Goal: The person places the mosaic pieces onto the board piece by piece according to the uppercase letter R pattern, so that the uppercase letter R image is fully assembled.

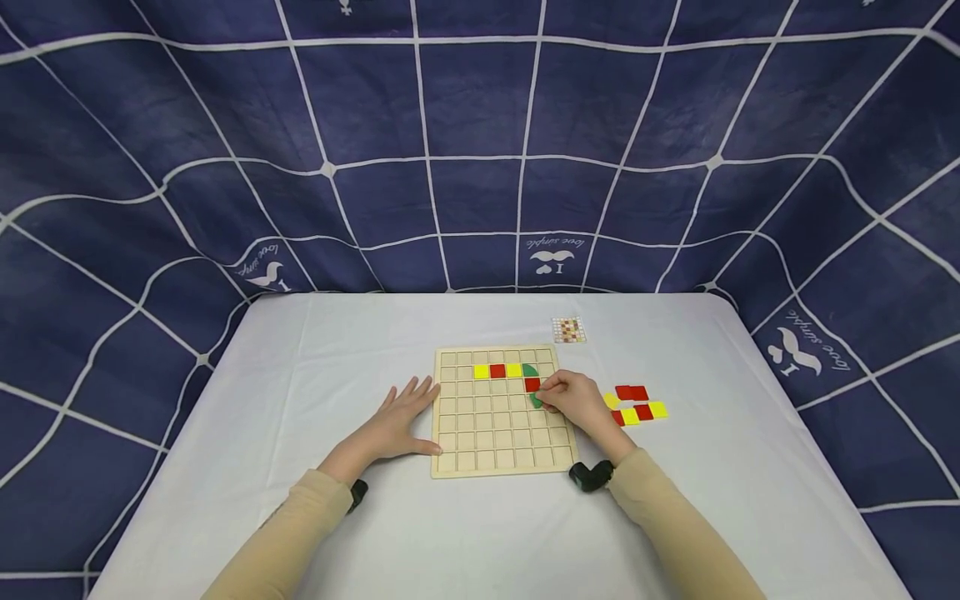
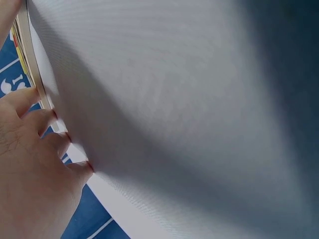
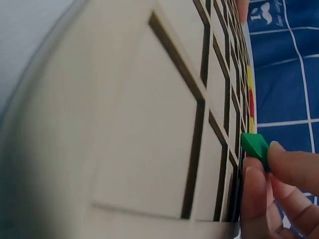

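A square wooden grid board lies on the white table. Along its second row sit yellow, red and yellow square tiles and a green quarter-round tile; a red square tile lies below the green one. My right hand pinches another green tile between thumb and fingers, tilted at the grid cell under that red tile. The left hand is spread at the board's left edge, with fingertips and thumb touching the rim. In the left wrist view, the left fingers rest along the board's side and the tablecloth.
Loose red tiles and a row of red and yellow tiles lie right of the board, partly behind the right wrist. A small printed pattern card lies beyond the board. A dark blue curtain with white lines encloses the table.
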A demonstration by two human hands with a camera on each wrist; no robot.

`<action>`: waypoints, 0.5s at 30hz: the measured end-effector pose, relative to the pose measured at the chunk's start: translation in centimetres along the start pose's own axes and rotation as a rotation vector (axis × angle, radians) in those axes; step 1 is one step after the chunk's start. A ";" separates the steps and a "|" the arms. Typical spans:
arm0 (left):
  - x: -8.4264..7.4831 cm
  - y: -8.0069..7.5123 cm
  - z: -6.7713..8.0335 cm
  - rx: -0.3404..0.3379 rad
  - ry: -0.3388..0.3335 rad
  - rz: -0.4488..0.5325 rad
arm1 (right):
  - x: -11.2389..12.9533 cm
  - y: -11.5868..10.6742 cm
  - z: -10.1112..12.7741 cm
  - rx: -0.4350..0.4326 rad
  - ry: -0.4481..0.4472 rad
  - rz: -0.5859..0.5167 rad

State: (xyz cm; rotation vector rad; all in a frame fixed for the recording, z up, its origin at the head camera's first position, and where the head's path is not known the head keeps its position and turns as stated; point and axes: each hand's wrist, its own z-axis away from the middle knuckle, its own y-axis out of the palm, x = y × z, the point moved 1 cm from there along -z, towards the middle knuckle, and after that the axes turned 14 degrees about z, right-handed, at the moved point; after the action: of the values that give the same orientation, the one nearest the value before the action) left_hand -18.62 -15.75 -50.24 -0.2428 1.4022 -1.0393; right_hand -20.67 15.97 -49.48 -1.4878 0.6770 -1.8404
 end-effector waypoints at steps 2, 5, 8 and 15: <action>0.0 0.0 0.0 0.001 0.001 0.000 | 0.2 0.0 0.1 -0.003 0.013 0.011; 0.0 0.0 0.0 0.005 0.003 0.004 | 0.3 0.1 0.2 -0.002 0.022 0.044; 0.0 0.0 0.0 0.005 0.002 0.003 | 0.7 0.2 0.3 -0.003 0.020 0.090; 0.0 -0.2 0.0 0.008 0.001 0.001 | 1.3 0.6 0.3 -0.053 -0.004 0.169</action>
State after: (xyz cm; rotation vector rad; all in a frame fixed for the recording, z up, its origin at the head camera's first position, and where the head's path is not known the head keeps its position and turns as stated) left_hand -18.66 -15.86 -50.11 -0.2349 1.3989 -1.0442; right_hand -20.42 14.60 -49.06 -1.4214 0.8293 -1.7027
